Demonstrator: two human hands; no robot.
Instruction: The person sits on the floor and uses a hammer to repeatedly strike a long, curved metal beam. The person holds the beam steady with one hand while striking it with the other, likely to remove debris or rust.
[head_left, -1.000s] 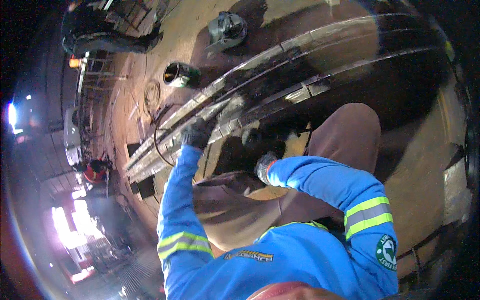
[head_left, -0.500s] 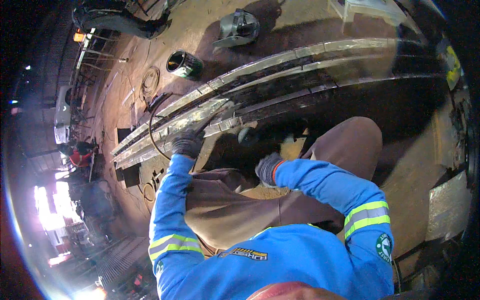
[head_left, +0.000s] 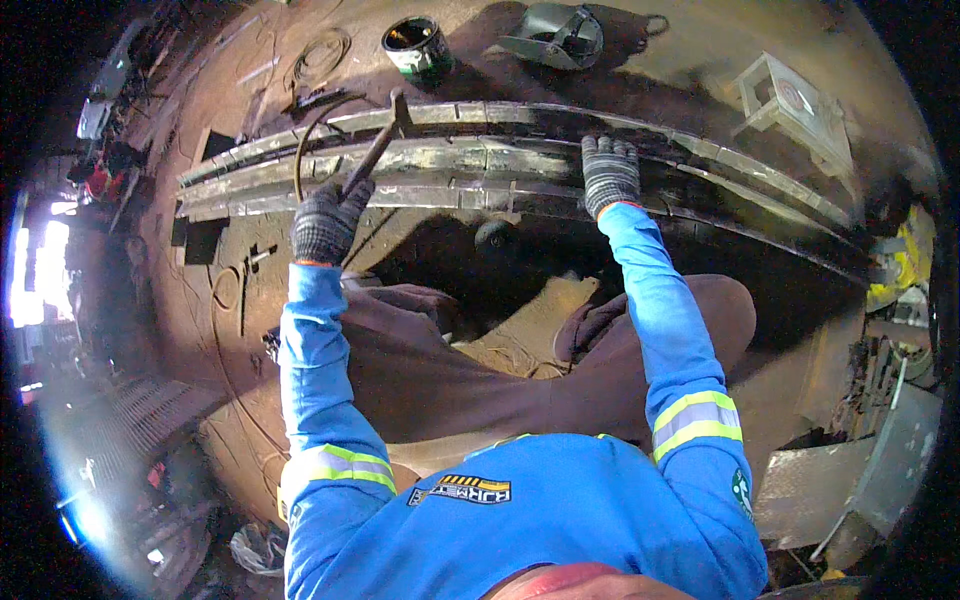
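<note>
A long steel beam assembly [head_left: 470,165] of welded flat bars lies across the floor in front of me. My left hand [head_left: 325,222], in a dark knit glove, grips the handle of a chipping hammer [head_left: 378,145]. The hammer's head rests near the beam's upper bar. My right hand [head_left: 609,173], also gloved, lies flat with fingers spread on the beam's right part. I sit low with brown trousers and blue sleeves with reflective bands.
A round paint tin [head_left: 417,45] and a welding mask [head_left: 560,35] lie beyond the beam. Coiled cable [head_left: 315,60] sits at the upper left. A light metal frame [head_left: 785,100] stands at the upper right, and scrap plates [head_left: 850,480] lie at the right.
The view has swung so the beam lies more level. My right hand moved from near my knee up onto the beam. My left hand now shows the hammer raised over the beam.
</note>
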